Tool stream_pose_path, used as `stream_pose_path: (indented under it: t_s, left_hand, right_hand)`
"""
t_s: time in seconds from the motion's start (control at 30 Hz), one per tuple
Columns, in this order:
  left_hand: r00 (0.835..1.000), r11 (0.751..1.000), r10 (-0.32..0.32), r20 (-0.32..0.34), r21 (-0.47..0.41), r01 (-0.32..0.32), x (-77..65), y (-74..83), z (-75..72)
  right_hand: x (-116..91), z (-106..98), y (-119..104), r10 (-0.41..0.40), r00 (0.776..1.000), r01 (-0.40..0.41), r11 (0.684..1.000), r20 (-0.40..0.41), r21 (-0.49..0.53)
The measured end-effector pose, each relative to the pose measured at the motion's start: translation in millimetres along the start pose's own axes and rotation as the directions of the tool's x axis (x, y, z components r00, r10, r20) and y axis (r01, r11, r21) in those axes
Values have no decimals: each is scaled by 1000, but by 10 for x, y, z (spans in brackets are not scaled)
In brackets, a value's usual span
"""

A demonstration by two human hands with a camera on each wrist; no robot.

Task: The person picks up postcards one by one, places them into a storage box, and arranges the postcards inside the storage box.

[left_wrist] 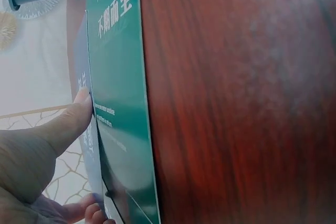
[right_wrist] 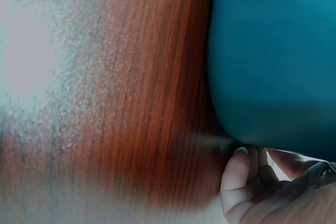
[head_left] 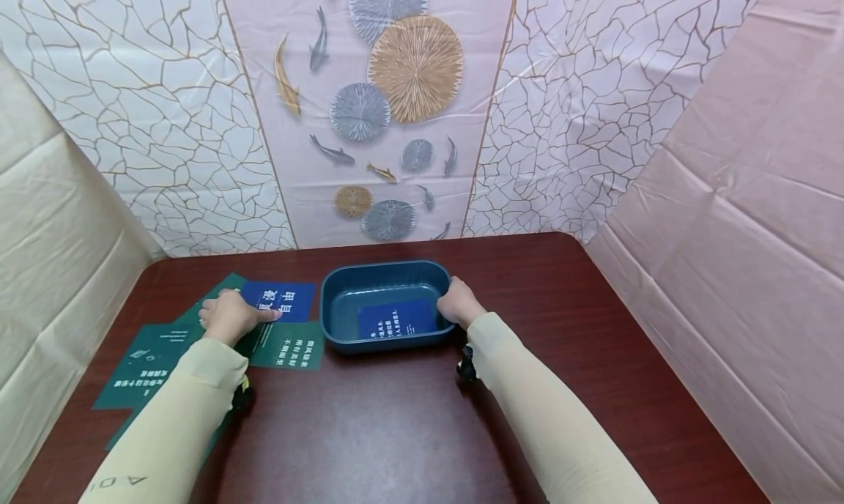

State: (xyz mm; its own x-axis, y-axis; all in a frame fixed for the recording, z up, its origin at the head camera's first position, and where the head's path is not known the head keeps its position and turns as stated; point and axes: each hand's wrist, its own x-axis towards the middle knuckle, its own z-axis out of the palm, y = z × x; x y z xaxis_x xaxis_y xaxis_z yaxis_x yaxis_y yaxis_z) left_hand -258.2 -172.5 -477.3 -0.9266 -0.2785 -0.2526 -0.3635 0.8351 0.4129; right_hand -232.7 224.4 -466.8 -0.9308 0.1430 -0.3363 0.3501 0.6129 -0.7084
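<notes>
My left hand (head_left: 227,318) rests over overlapping cards at the left, its thumb (left_wrist: 73,116) stretched out and touching a blue card (head_left: 297,299) with white characters. That thumb and the fingertips are well apart. Under and around the blue card lie green cards (head_left: 152,365), one of them a green card (left_wrist: 121,66) with white characters. At the right end of a dark teal plastic basin (head_left: 339,277), my right hand (head_left: 459,303) grips the rim, with bent fingers beneath the basin's outer wall (right_wrist: 273,61). Another blue card (head_left: 398,319) lies inside the basin.
The dark red-brown wooden table (head_left: 343,431) has a glossy surface. A patterned cloth (head_left: 389,160) with fish and round motifs hangs behind it. Plain pale cloth (head_left: 745,196) slopes along the right side, and similar cloth borders the left.
</notes>
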Motion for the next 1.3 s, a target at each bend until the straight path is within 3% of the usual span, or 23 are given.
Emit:
stream_pose_path:
  t_s: [0.13, 0.3, 0.47, 0.7, 0.83, 1.07, 1.27, 1.3]
  left_hand:
    - [1000, 999, 0, -20, -41, -1, 3, -10, 13]
    - [998, 991, 45, -48, -126, -51, 11, -53, 28]
    - [994, 955, 59, -90, -286, -82, 29, -132, -6]
    - [992, 853, 127, -17, -508, -118, 24, -276, -197]
    - [991, 797, 131, 12, -596, -98, 2, -289, -303]
    - [994, 693, 107, 1, -717, -74, -79, -155, -329]
    - [990, 623, 133, -48, -773, -121, -140, -4, -336]
    - [990, 620, 132, -54, -775, -125, -146, 9, -342]
  right_hand:
    - [-9, -3, -3, -5, 1000, 5, 1000, -7, -1]
    - [-19, -8, -9, -4, 1000, 4, 1000, -4, 4]
    - [-21, -3, -16, -6, 1000, 6, 1000, -7, 3]
    - [-23, -6, -23, 1, 1000, -1, 1000, -2, -5]
    - [-6, -11, -9, 10, 1000, -10, 1000, 8, -5]
    - [9, -8, -4, 16, 1000, -16, 1000, 7, -1]
    - [22, -5, 4, 6, 1000, -6, 1000, 10, -11]
    - [23, -7, 5, 2, 1000, -2, 1000, 13, -11]
